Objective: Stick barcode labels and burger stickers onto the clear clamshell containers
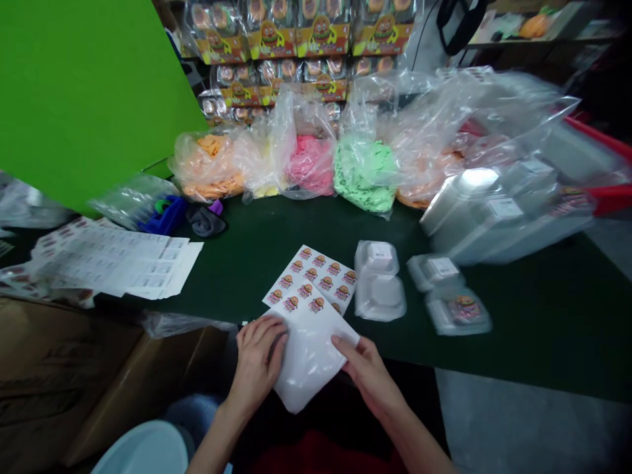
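Observation:
A white sticker sheet [309, 342] with a few burger stickers left at its top lies over the table's front edge. My left hand [259, 359] rests on its left side with the fingers curled onto the paper. My right hand [368, 372] touches the sheet's right edge with the fingers close together. Under it lies a second sheet [323, 270] full of burger stickers. An open clear clamshell box [379, 282] sits just to the right. Further right are two closed clamshells, one plain [434, 270] and one with a burger sticker [459, 311].
Clear bags of orange [210, 168], pink [309, 164] and green [365, 174] material line the back of the dark green table [518, 316]. A big bag of empty clamshells [498, 204] sits at right. Label sheets [113, 260] lie at left, with cardboard boxes [64, 375] below.

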`<action>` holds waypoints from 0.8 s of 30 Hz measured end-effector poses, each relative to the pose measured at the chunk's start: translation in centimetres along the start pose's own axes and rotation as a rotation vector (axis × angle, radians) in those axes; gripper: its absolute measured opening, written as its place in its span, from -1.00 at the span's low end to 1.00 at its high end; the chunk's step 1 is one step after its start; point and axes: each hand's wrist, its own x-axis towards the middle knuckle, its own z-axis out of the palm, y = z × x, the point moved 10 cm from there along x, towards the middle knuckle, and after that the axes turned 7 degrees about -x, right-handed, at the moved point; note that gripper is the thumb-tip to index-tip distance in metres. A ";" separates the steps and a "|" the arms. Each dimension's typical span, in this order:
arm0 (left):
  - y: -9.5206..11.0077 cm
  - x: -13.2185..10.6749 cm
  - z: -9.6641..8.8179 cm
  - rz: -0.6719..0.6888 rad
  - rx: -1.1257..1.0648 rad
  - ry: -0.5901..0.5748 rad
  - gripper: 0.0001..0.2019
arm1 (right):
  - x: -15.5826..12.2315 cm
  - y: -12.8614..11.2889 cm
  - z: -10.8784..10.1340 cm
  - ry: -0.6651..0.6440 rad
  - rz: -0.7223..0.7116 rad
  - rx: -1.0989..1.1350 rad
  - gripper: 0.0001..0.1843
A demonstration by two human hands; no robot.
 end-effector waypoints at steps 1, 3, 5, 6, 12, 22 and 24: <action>0.2 0.8 0.1 -0.002 -0.027 0.011 -0.81 | 0.5 -0.7 0.6 -0.007 -0.004 -0.015 -0.41; 0.8 2.6 0.5 -0.002 -0.118 0.028 -0.81 | 1.5 -1.5 1.7 -0.014 0.001 -0.043 -0.42; 1.5 4.2 1.3 0.000 -0.253 0.027 -0.80 | 2.3 -1.4 2.0 -0.005 0.032 -0.056 -0.44; 1.8 4.8 1.7 -0.004 -0.314 0.017 -0.80 | 2.6 -1.3 2.0 0.002 0.045 -0.057 -0.44; 1.1 5.3 2.9 -0.091 -0.449 0.006 -0.83 | 2.9 -0.4 1.7 -0.060 0.092 -0.108 -0.46; 2.7 5.1 1.7 0.059 -0.372 0.078 -0.82 | 3.7 -0.2 1.0 -0.104 0.037 -0.202 -0.48; 2.8 5.2 1.5 0.068 -0.368 0.096 -0.83 | 3.7 -0.1 1.1 -0.111 0.034 -0.186 -0.47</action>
